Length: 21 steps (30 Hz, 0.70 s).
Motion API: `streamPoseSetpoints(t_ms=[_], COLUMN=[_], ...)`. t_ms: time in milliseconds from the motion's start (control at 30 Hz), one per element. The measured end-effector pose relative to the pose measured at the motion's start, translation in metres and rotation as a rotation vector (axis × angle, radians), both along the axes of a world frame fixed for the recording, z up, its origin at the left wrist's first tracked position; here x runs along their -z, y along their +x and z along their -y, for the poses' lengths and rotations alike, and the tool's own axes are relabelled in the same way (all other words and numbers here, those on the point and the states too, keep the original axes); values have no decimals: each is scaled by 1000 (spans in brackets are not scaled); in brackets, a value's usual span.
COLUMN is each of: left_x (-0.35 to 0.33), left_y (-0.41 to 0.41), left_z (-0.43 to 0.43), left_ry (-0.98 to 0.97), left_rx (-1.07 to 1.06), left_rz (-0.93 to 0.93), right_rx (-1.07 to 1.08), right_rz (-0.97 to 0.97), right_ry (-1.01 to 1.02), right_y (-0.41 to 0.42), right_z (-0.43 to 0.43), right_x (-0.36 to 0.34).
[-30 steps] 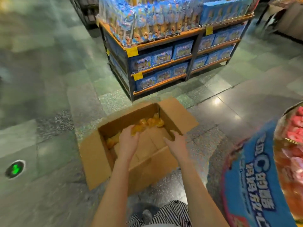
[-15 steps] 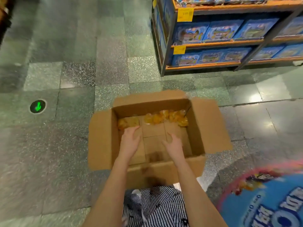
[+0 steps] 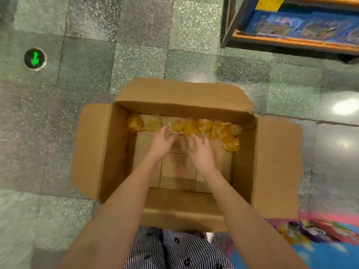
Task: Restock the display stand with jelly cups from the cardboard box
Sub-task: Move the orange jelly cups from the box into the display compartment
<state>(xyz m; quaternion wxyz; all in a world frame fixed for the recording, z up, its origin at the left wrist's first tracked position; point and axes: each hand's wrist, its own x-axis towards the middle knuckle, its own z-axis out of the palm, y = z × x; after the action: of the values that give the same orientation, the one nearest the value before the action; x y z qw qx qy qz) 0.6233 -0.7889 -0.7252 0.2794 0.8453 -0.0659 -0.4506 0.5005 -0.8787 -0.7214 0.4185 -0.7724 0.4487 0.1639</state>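
A cardboard box [image 3: 277, 167] is seen open on the floor [image 3: 87, 78] at frame centre. A row of jelly cups [image 3: 191, 126] is laid left to right along its upper wall, just above both hands. The left hand [image 3: 160, 145] is placed nearest, its fingers [image 3: 164, 132] loosely spread beside a cup. The right hand [image 3: 202, 155] is blurred, its fingers seemingly spread, and nothing is gripped.

Blur is smearing fingers on the right hand [image 3: 202, 155]; frame edges are cutting off the display stand [image 3: 320, 247] near right, shelf [image 3: 291, 41] far right.
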Motion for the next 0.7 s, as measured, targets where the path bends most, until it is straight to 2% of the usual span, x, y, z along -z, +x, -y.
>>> streamPoseSetpoints(t_ms=[167,300,500,700], left_x=[50,81,111,105], left_y=[11,18,17,0], left_z=[26,42,35,16], left_ry=[-6,-14,-121,-123], left_rx=[-37,-43,-110,-313], left_rz=[-54,-67,-1,-83], right_rx=[-187,-340,-417,-484], right_rz=[-82,-65,-68,-92], right_ry=[40,15,-77,-109], right_y=[5,11,16,19], right_z=[29,45,45,50], right_x=[58,89,107,104])
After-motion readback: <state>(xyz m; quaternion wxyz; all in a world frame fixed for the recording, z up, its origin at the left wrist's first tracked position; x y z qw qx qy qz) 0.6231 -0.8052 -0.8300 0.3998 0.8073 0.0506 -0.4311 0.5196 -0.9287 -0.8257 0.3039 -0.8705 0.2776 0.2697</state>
